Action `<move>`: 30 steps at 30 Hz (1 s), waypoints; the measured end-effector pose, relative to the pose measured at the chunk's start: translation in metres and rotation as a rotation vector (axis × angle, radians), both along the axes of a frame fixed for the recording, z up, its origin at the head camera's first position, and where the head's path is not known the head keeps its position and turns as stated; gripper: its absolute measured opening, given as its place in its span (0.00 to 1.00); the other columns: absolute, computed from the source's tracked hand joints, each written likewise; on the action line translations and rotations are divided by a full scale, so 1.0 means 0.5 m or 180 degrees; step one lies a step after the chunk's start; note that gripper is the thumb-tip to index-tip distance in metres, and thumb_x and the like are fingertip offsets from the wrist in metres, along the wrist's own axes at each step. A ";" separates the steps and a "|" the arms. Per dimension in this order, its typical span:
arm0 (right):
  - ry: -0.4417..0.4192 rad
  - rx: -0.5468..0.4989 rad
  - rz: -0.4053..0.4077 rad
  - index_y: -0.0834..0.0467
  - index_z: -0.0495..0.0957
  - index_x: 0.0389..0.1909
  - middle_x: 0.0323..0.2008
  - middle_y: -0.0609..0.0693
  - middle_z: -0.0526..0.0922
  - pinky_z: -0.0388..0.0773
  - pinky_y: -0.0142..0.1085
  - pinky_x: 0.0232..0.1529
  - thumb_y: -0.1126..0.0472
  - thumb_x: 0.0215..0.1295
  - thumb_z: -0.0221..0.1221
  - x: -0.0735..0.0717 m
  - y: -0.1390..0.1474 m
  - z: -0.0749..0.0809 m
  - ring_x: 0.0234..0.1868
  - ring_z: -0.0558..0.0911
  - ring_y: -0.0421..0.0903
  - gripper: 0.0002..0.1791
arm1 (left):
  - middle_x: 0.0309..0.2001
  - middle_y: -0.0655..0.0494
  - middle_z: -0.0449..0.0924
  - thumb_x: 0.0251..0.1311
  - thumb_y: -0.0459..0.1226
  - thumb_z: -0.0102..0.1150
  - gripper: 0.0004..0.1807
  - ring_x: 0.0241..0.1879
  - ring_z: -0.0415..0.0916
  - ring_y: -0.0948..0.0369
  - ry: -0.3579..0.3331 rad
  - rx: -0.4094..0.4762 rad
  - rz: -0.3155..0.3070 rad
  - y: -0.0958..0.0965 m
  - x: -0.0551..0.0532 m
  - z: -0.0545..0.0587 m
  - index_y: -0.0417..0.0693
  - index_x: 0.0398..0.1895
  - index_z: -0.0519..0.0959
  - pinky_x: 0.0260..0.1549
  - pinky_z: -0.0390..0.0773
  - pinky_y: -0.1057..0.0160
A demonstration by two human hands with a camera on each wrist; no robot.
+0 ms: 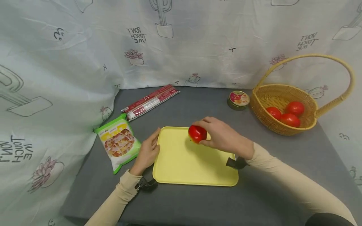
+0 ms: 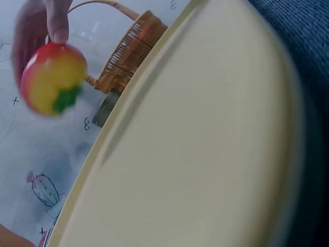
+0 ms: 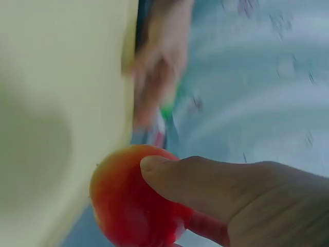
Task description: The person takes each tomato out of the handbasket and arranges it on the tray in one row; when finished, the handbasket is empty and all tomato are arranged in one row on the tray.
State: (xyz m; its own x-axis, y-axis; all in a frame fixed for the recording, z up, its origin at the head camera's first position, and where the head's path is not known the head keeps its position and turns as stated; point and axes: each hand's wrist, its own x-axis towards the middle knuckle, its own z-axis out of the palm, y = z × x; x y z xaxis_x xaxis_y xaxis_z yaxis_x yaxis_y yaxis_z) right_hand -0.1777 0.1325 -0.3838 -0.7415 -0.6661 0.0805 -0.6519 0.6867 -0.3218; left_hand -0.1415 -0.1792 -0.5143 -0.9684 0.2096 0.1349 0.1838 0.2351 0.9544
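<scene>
My right hand [image 1: 223, 135] holds a red apple [image 1: 197, 134] above the upper right part of a yellow tray [image 1: 181, 163]. The thumb [image 3: 190, 180] presses on one side of the apple, and its yellow patch with green [image 2: 67, 100] shows in the left wrist view. At the tray's left rim, my left hand [image 1: 147, 153] rests with loosely extended fingers; it is blurred in the right wrist view. Right beside the left hand lies a green-and-white food packet [image 1: 119, 142].
A wicker basket [image 1: 274, 124] with a tall handle holds several red fruits [image 1: 291, 120] at the right. A small round tin [image 1: 238, 99] stands to its left. Long red packets [image 1: 151, 101] lie at the back left of the grey table [image 1: 198, 207], before a printed curtain [image 1: 203, 56].
</scene>
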 end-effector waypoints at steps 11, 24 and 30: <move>-0.0193 0.0250 0.0384 0.58 0.83 0.63 0.54 0.56 0.83 0.88 0.43 0.52 0.57 0.56 0.81 0.021 -0.158 -0.082 0.53 0.82 0.52 0.33 | 0.83 0.36 0.52 0.72 0.17 0.45 0.36 0.79 0.56 0.44 -0.0012 -0.0020 -0.0018 -0.003 -0.007 -0.009 0.31 0.83 0.54 0.74 0.65 0.57; 0.0229 0.0245 0.0382 0.54 0.84 0.63 0.52 0.56 0.81 0.89 0.41 0.42 0.49 0.58 0.79 0.042 -0.203 -0.109 0.51 0.79 0.52 0.32 | 0.82 0.36 0.54 0.69 0.15 0.47 0.37 0.78 0.59 0.44 0.0028 -0.0109 0.0048 -0.004 -0.011 -0.003 0.30 0.82 0.56 0.72 0.67 0.54; 0.0311 0.0376 0.0240 0.49 0.80 0.71 0.62 0.57 0.79 0.88 0.46 0.47 0.42 0.59 0.78 0.044 -0.200 -0.110 0.55 0.82 0.55 0.39 | 0.82 0.35 0.55 0.69 0.16 0.47 0.37 0.78 0.59 0.43 0.0021 -0.0137 0.0066 -0.006 -0.011 -0.005 0.29 0.82 0.56 0.72 0.67 0.54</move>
State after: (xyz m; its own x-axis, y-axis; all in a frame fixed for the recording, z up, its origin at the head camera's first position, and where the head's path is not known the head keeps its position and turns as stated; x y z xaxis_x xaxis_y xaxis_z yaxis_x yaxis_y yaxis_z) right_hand -0.1555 0.0323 -0.4390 -0.6814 -0.7287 0.0678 -0.7273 0.6639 -0.1743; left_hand -0.1469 -0.1820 -0.5168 -0.9717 0.1953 0.1326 0.1848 0.2798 0.9421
